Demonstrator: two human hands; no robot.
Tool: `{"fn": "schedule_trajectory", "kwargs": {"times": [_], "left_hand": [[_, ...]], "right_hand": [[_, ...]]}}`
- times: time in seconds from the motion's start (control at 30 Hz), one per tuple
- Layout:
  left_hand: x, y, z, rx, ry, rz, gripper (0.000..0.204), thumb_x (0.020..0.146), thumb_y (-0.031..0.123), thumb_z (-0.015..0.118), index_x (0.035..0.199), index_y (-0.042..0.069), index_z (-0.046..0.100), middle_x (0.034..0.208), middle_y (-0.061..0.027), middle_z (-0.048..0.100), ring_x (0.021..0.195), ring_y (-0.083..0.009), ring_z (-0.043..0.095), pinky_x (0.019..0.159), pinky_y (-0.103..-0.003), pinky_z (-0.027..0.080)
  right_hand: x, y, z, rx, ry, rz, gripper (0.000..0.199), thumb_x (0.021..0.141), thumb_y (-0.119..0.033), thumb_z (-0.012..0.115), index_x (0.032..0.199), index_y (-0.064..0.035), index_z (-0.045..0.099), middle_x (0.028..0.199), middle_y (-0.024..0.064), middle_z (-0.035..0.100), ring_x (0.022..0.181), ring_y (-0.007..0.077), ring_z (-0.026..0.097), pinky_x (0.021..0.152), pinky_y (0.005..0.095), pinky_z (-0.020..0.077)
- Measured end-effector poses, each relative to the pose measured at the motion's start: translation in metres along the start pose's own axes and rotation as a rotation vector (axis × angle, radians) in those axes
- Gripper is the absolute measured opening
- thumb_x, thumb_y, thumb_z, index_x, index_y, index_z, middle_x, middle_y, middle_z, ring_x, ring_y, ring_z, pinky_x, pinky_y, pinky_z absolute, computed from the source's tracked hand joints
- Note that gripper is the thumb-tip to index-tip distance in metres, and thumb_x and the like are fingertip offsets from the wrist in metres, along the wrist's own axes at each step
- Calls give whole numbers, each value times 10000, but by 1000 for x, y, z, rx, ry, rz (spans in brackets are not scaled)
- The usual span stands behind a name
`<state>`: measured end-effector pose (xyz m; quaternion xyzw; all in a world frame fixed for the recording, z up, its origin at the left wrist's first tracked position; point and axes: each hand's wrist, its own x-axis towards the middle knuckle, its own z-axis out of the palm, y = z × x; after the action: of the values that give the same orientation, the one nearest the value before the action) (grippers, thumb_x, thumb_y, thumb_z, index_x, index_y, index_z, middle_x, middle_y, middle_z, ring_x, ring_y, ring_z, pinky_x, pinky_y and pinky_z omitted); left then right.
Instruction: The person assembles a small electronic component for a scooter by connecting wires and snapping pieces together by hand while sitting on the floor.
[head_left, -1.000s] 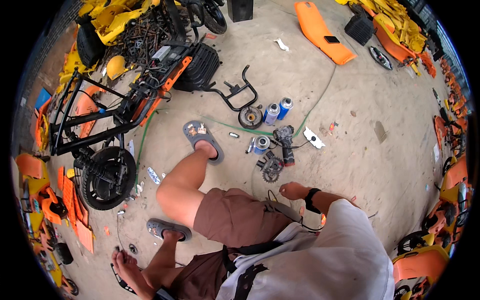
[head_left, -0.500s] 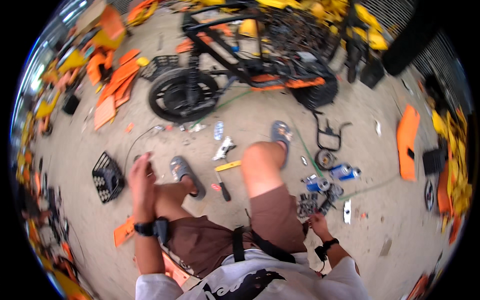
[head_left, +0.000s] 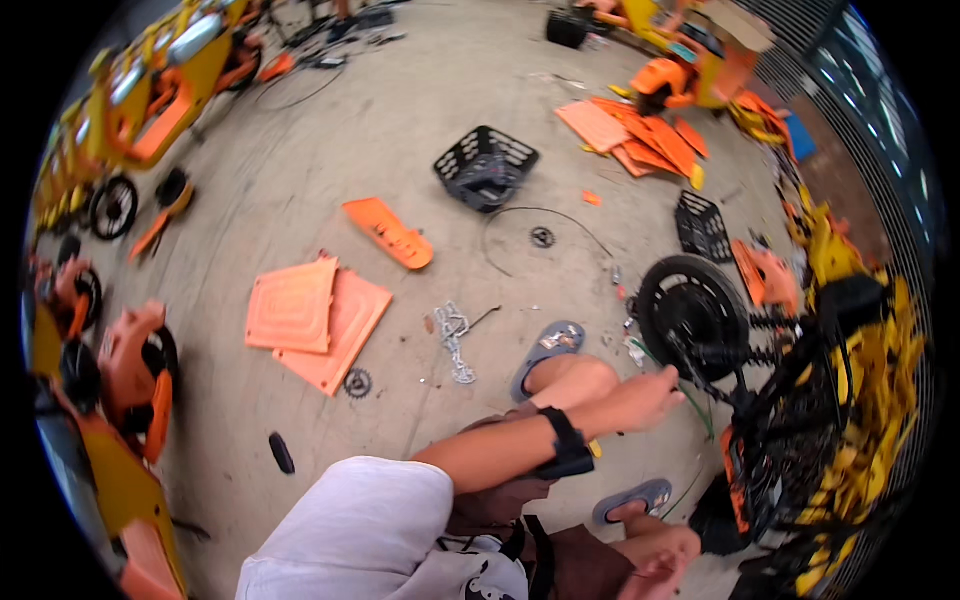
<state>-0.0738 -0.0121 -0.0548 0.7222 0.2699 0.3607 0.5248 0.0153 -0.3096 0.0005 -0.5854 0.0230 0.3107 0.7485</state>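
My left hand [head_left: 648,398] reaches out over my left leg toward the front wheel [head_left: 692,318] of a black two-wheeler frame. Its fingers look loosely stretched, with nothing visible in them. At the lower edge, my right hand [head_left: 655,578] is partly in view beside my right knee; its fingers are blurred, and whether they hold anything cannot be made out. Left of my feet lies a chain [head_left: 455,340] on the concrete floor. Most of a yellow piece [head_left: 596,448] is hidden under my left forearm.
Orange panels [head_left: 320,320] and a small sprocket [head_left: 357,383] lie to the left. Ahead are a curved orange cover [head_left: 390,233], a black basket [head_left: 486,170], and a pile of orange panels [head_left: 640,138]. Yellow-orange vehicles [head_left: 150,90] line the far left.
My view has swung left, so the two-wheeler now stands on the right. The loose parts and blue cans beside my right hand have left view. My left forearm now crosses my leg.
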Motion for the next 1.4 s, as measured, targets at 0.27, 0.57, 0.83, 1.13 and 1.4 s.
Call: {"fn": "schedule_trajectory", "kwargs": {"times": [0.27, 0.57, 0.83, 1.13, 1.4], "left_hand": [[-16, 21, 18, 139, -201, 21, 300, 913, 284, 520, 949, -14, 531, 753, -261, 604, 762, -449, 594, 687, -538, 451], [-13, 14, 36, 98, -417, 135, 248, 878, 266, 564, 881, 18, 562, 746, -237, 610, 748, -441, 591, 668, -527, 445], [-23, 20, 32, 45, -531, 134, 217, 814, 207, 647, 892, 9, 602, 769, -194, 647, 760, -387, 626, 671, -436, 494], [-16, 20, 37, -302, -572, 79, 212, 826, 71, 638, 982, -2, 514, 890, -174, 644, 829, -293, 634, 699, -383, 476], [-17, 23, 24, -161, -602, 35, 170, 909, 122, 585, 993, 3, 499, 817, -160, 637, 756, -255, 612, 672, -361, 469]], "right_hand": [[33, 53, 61, -70, -358, 241, 431, 962, -280, 452, 1354, -100, 437, 860, 12, 681, 594, 85, 561, 544, 247, 486], [59, 16, 85, -129, -290, 213, 437, 983, -333, 416, 1324, -62, 429, 891, 70, 618, 555, 133, 525, 487, 266, 426], [111, 28, 82, -343, -667, 236, 344, 1002, -312, 427, 1147, -19, 535, 786, 67, 629, 550, 140, 555, 524, 264, 473], [107, 21, 77, -154, -556, 165, 193, 972, -185, 496, 1025, -10, 556, 721, 46, 586, 568, 121, 539, 535, 262, 471], [114, 43, 78, -305, -570, -166, 133, 980, -157, 494, 981, -29, 531, 713, 36, 566, 579, 86, 500, 547, 225, 443]]}}
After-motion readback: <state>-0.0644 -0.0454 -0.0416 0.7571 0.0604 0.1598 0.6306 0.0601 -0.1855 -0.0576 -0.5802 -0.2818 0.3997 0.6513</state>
